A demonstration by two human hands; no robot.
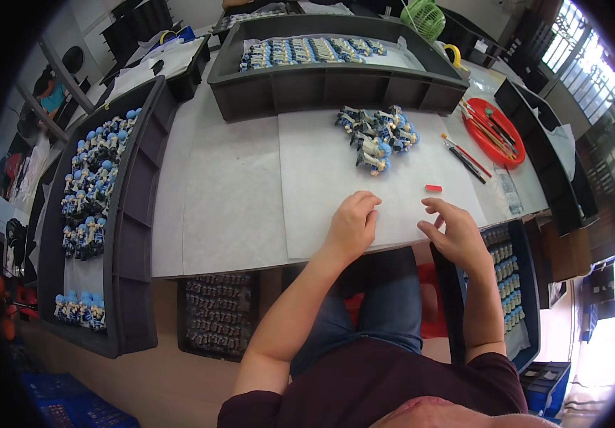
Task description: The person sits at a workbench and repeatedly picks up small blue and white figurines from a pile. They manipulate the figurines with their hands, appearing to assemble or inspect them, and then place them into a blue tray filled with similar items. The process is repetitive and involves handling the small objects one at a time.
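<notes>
"What could go wrong here, left to right?"

"At left, small blue-haired figurines (97,171) lie heaped in a long dark crate (136,171); pressed together, they could scuff one another. Near the centre, the left hand (352,225) is curled over a white sheet (321,207), thumb close to the forefinger. Whether anything small is tucked inside, one cannot tell."

"And the loose pile?"

"The pile of figurines (378,135) lies on the sheet beyond both hands, touched by neither. Its pieces overlap, so pulling one could drag or topple its neighbours. Farther right, a small red block (433,188) lies just ahead of the right hand (455,232), whose thumb and forefinger stand apart with nothing between them; a careless sweep could knock the block away. Slim tools (466,164) lying loose beyond it could roll if nudged."

"The surface and the room?"

"At far left, a person in blue (52,100) appears in the background. A pale tabletop (229,207) spans the middle, the sheet laid over its right part. A large black crate (336,93) stands at the far side, figurines in rows inside. Then come a green fan (423,18), a red dish (485,148) of brushes and, at far right, a bright barred window (584,50)."
</notes>
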